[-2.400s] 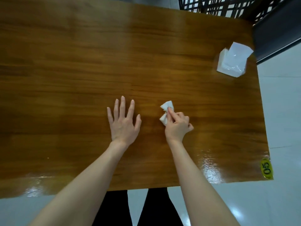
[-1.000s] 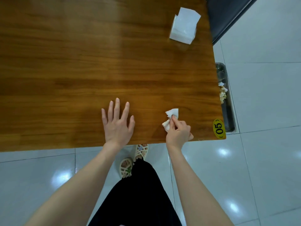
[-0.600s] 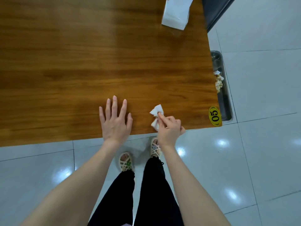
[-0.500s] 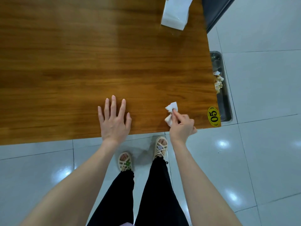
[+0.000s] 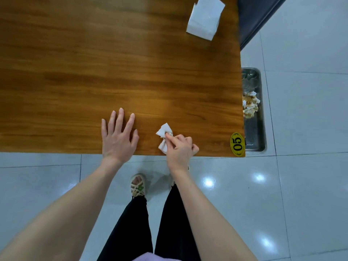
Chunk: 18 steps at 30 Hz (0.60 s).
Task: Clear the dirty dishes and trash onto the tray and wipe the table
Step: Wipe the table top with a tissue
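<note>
- Table (image 5: 113, 63): brown wood grain, glossy, with a yellow oval sticker (image 5: 237, 144) marked "05" at its near right corner.
- Left hand (image 5: 117, 140): well to the left of the sticker, lying palm down on the table at the near edge, fingers straight and spread, holding nothing.
- Right hand (image 5: 179, 149): between the left hand and the sticker, nearer the sticker, at the same near edge; fingers curled, thumb and forefinger pinching a tissue (image 5: 163, 136).
- Tissue: white and crumpled, sticking out on the side of the right hand away from the sticker, touching the table.
- Tray (image 5: 260, 129): metal, oblong, just to the right of the sticker and stretching away from it, lower than the tabletop, its left side hidden under the table's edge.
- Trash (image 5: 249, 105): crumpled paper, white with tan stains, lying in the tray a little beyond the sticker.
- Dishes (image 5: 249, 80): round shiny shapes in the tray's far end, farther from the sticker than the trash; too blurred to tell what kind.
- Tissue pack (image 5: 205, 17): white, on the table far beyond the sticker, close to the same right edge.
- Floor (image 5: 310, 110): pale glossy tiles to the right of and nearer than the sticker.
- Sandal (image 5: 138, 186): on the floor nearer than the sticker and to its left, below black trousers (image 5: 131, 232).
</note>
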### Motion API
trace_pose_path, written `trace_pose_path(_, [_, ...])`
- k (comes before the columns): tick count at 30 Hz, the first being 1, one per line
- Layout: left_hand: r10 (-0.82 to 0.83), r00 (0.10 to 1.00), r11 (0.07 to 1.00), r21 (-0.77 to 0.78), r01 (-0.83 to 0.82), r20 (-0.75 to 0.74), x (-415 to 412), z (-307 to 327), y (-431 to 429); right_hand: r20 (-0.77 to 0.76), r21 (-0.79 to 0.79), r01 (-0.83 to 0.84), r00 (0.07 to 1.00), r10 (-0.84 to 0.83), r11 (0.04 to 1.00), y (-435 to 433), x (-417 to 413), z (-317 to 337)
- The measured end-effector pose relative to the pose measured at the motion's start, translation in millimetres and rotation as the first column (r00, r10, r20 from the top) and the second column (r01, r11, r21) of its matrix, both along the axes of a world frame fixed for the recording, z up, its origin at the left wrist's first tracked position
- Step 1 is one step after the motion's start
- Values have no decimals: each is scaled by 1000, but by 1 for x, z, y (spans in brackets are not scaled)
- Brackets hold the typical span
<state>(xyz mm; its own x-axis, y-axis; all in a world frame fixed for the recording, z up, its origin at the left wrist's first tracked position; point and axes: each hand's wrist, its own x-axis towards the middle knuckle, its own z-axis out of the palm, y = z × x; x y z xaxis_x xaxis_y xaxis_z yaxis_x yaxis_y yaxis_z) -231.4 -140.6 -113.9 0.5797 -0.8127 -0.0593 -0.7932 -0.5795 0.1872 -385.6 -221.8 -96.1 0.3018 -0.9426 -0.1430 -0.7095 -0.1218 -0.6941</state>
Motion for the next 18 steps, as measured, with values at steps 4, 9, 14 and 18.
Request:
trace_pose_path(4, [-3, 1000, 1000, -22, 3, 10, 0, -1, 2, -32, 3, -78, 996, 78, 997, 21, -3, -3])
trace_pose_path(9, [-7, 1000, 999, -35, 7, 6, 2, -2, 3, 0, 77, 58, 998, -59, 995, -9, 22, -3])
trace_pose_path(14, [-16, 1000, 1000, -27, 16, 8, 5, -4, 5, -13, 20, 40, 999, -40, 999, 9, 15, -6])
trace_pose_path(18, [-11, 1000, 1000, -5, 10, -15, 4, -3, 4, -47, -39, -22, 999, 20, 999, 12, 2, -6])
